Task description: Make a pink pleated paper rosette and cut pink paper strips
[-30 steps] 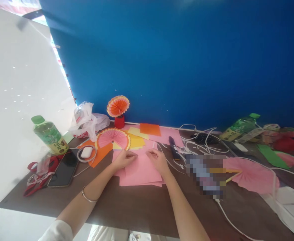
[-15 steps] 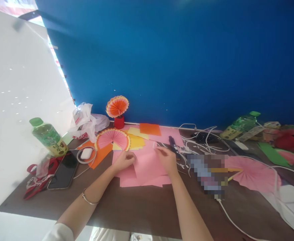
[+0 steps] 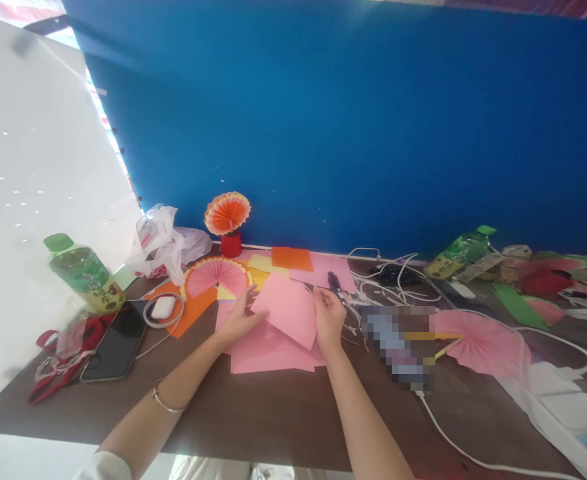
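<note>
1. pink sheet, one, tilted above stacked pink papers.
2. right hand pinches its right edge; left hand at left corner, grip unclear.
3. two green-capped bottles, label lettering too blurred to read.

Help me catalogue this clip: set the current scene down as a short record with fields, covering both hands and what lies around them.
Left hand: at the left edge of a pink sheet; how firmly it grips is unclear
Right hand: pinching that sheet's right edge
Beneath: other pink sheets on a brown table
Behind: pleated pink fan; red pot with an orange pleated flower
Far left: phone, green-capped bottle
</note>
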A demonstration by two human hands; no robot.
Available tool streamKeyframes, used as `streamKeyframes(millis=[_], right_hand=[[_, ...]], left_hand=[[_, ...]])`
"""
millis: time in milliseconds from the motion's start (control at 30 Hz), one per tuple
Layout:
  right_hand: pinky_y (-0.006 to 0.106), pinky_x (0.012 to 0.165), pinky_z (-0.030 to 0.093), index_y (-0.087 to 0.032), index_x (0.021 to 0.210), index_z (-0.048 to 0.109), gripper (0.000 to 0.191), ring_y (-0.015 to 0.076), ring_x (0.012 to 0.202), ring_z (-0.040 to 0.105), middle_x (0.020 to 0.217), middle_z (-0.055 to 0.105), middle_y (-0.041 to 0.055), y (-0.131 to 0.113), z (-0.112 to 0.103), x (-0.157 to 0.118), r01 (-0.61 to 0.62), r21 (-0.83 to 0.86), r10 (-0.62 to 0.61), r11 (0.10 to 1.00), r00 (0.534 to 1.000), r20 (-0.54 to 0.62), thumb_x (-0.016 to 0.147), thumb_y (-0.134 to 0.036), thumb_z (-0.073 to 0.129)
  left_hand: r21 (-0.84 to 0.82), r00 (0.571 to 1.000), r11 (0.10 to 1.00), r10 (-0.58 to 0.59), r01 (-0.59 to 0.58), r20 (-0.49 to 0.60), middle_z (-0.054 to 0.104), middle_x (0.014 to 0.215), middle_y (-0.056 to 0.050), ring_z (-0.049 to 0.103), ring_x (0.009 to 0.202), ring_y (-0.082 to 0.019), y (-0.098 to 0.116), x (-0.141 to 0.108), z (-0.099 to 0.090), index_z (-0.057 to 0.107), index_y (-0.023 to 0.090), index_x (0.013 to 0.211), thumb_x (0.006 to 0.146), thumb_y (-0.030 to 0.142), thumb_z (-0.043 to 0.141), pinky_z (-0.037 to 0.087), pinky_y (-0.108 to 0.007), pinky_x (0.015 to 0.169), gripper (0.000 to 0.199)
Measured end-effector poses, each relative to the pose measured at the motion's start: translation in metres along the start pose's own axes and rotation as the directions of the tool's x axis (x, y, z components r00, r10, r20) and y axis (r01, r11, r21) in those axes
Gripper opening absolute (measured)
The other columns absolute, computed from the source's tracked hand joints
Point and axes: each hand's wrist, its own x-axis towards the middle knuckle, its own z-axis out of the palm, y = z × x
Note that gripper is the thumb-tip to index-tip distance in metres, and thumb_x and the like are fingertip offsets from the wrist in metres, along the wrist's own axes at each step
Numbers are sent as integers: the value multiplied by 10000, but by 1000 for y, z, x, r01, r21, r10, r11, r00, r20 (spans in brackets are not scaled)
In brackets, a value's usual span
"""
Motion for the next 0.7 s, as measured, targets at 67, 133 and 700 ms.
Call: streamKeyframes(millis=[67, 133, 700], right_hand=[[364, 764, 477, -123, 866, 630, 351, 215, 822, 614, 851, 668, 102, -2, -1, -2, 32, -21, -32, 999, 999, 23, 756, -443, 538], [389, 827, 456, -144, 909, 632, 345, 223, 902, 591, 923, 646, 104, -5, -4, -4, 168, -82, -159, 982, 981, 110, 805, -431, 472], [452, 1022, 321, -229, 1355, 314, 773, 281, 1250, 352, 1359, 390, 102, -16, 4, -30, 663, -245, -340, 708, 623, 705, 689, -469, 625]], left_hand=[[-92, 999, 995, -34, 37, 38, 643, 895, -76, 633, 742, -171, 1, 2, 0, 312, 195, 1282, 707, 331, 637, 491, -321, 707, 674], [-163, 999, 986, -48, 47, -1, 628, 659, -5, 617, 577, -152, 2, 6, -1, 364, 160, 1230, 699, 347, 640, 488, -295, 620, 627], [-235, 944, 971, -27, -54, -328, 574, 613, 10, 569, 563, -122, 6, 9, -9, 567, 144, 832, 650, 461, 652, 464, -233, 539, 375]])
